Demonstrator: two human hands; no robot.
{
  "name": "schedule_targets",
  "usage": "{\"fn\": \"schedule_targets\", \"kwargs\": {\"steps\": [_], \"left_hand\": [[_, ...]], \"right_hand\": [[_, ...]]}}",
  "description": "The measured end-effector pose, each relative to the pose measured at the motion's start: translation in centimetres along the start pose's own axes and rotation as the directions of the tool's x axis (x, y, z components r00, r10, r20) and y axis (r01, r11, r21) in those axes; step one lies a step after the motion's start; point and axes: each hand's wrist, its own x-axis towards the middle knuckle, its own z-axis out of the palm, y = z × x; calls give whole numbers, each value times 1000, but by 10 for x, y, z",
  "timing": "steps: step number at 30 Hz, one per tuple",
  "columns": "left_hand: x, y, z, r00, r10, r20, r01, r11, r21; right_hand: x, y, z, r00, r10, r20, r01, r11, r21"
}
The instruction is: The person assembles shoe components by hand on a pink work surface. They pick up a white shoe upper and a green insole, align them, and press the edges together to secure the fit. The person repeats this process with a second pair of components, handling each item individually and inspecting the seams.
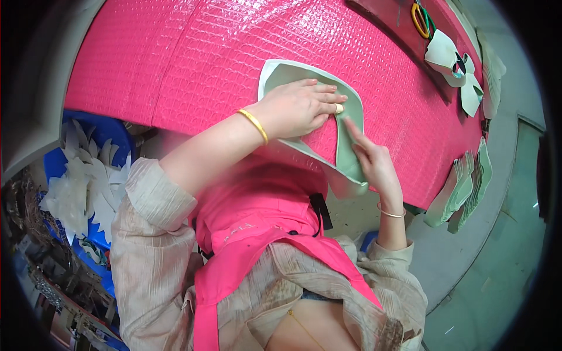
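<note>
A curved, pale green and whitish piece of sheet material [349,153], looking like a shoe upper, lies on the bright pink table cover at the table's near edge. Its two arms bend round a gap where the pink shows, and its lower end overhangs the edge. My left hand [298,110] rests flat across the upper part, fingers together and pointing right, a pale band round one fingertip. On the right arm of the piece, my right hand [373,159] touches the green surface with a stretched index finger. Its other fingers are loosely bent and partly hidden.
The pink-covered table [193,64] stretches ahead. At its right stand scissors [420,20] with yellow handles, loose white-green pieces [445,57] and stacked green pieces [459,190] hanging over the edge. A blue bin [120,137] of white offcuts [82,187] sits low at left.
</note>
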Motion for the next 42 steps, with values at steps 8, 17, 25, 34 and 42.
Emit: {"fn": "schedule_targets", "kwargs": {"steps": [8, 17, 25, 34, 42], "left_hand": [[-4, -2, -2, 999, 53, 7, -53, 998, 46], [-7, 3, 5, 991, 105, -82, -90, 981, 169], [-29, -2, -7, 916, -250, -315, 293, 951, 99], [2, -27, -48, 643, -199, -740, 536, 807, 249], [15, 149, 3, 991, -131, -27, 134, 965, 223]], "right_hand": [[-11, -16, -2, 994, -93, 55, 107, 930, -350], [-16, -19, -10, 958, -285, -24, 251, 879, -406], [45, -19, 7, 906, -410, 110, 405, 756, -514], [105, -17, -11, 848, -522, -90, 437, 785, -439], [95, 7, -43, 935, -261, -239, 344, 826, 446]]}}
